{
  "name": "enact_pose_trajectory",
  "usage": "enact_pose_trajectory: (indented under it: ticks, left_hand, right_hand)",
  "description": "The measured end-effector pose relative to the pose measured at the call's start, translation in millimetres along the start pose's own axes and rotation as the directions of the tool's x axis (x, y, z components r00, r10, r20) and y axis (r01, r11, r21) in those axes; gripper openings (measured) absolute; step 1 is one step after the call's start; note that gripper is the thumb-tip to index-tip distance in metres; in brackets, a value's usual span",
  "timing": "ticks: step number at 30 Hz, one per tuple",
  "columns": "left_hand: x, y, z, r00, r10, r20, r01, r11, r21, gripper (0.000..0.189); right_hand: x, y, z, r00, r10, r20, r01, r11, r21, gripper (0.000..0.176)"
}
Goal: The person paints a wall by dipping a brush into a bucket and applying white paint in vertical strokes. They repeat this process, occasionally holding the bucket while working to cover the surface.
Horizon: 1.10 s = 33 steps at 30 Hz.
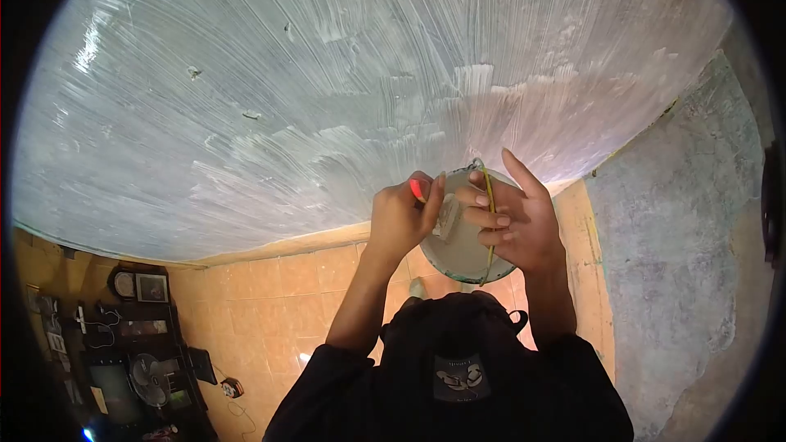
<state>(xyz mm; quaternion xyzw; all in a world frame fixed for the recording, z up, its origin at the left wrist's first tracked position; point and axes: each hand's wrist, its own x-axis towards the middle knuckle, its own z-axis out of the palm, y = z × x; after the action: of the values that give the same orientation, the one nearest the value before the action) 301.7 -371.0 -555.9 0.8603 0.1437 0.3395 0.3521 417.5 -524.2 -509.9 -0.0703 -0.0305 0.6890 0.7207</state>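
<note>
My left hand is closed round the red-orange handle of a paintbrush. Its pale, paint-coated head shows just past my fingers, over the bucket. A round bucket of whitish paint sits below my hands, with green smears on its rim. The bucket's thin yellow bail handle runs across the curled fingers of my right hand, which carries it with the thumb sticking out. In front is a wall streaked with white brush strokes.
An adjoining bare grey, patchy wall stands on the right. Orange floor tiles lie below. At the lower left are a dark shelf unit, a fan, a television and a cord reel on the floor.
</note>
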Motion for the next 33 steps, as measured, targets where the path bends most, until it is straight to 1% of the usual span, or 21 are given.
enact_pose_trajectory:
  ticks: [4, 6, 9, 13, 18, 25, 27, 28, 30, 31, 33]
  left_hand:
    - [3.8, 2.6, 7.3, 1.0, 0.001, -0.007, -0.001, 0.998, 0.06, 0.029]
    - [4.2, 1.2, 11.2, 1.0, 0.026, -0.002, -0.026, 0.995, 0.096, 0.026]
    - [6.0, 3.1, 14.9, 0.998, 0.068, -0.011, -0.067, 0.992, 0.11, 0.025]
    - [8.1, 2.3, 17.0, 0.998, 0.067, 0.004, -0.067, 0.992, 0.106, 0.024]
    - [6.9, -5.9, 22.1, 0.995, 0.096, -0.007, -0.094, 0.985, 0.142, 0.022]
    - [9.0, -3.0, 14.6, 0.998, 0.06, 0.031, -0.065, 0.982, 0.176, 0.022]
    - [11.0, -4.1, 10.4, 0.997, 0.074, -0.022, -0.071, 0.992, 0.105, 0.022]
    - [12.1, -2.3, 6.4, 0.997, 0.077, -0.023, -0.074, 0.991, 0.108, 0.022]
    - [15.3, 4.8, -2.9, 1.0, 0.026, -0.016, -0.026, 0.999, -0.022, 0.02]
    - [16.7, 6.5, -3.9, 0.999, 0.029, -0.02, -0.03, 0.999, -0.018, 0.02]
    - [17.8, 9.4, -4.2, 0.979, 0.205, -0.015, -0.202, 0.972, 0.118, 0.018]
  right_hand:
    - [-0.9, -9.0, -1.7, 0.999, 0.026, 0.048, -0.027, 1.0, 0.009, 0.056]
    - [-1.5, -12.8, 0.2, 0.998, 0.033, 0.05, -0.033, 0.999, 0.011, 0.057]
    - [-2.3, -16.2, 0.3, 0.997, 0.036, 0.064, -0.037, 0.999, 0.019, 0.057]
    - [-0.2, -18.5, -2.2, 0.994, 0.034, 0.102, -0.036, 0.999, 0.019, 0.056]
    - [0.3, -19.6, -3.1, 0.995, 0.029, 0.1, -0.032, 0.999, 0.024, 0.055]
    - [2.3, -20.0, -4.5, 0.995, 0.02, 0.096, -0.024, 0.999, 0.04, 0.054]
    - [2.7, -21.0, -6.3, 0.996, 0.019, 0.092, -0.024, 0.998, 0.051, 0.053]
    - [3.3, -21.5, -7.3, 0.996, 0.019, 0.086, -0.025, 0.998, 0.061, 0.053]
    - [4.6, -20.9, -9.7, 0.996, 0.01, 0.089, -0.016, 0.998, 0.064, 0.053]
    - [5.4, -20.9, -10.4, 0.996, 0.002, 0.085, -0.008, 0.998, 0.067, 0.053]
    - [7.3, -21.3, -10.9, 0.997, -0.003, 0.081, -0.003, 0.997, 0.071, 0.054]
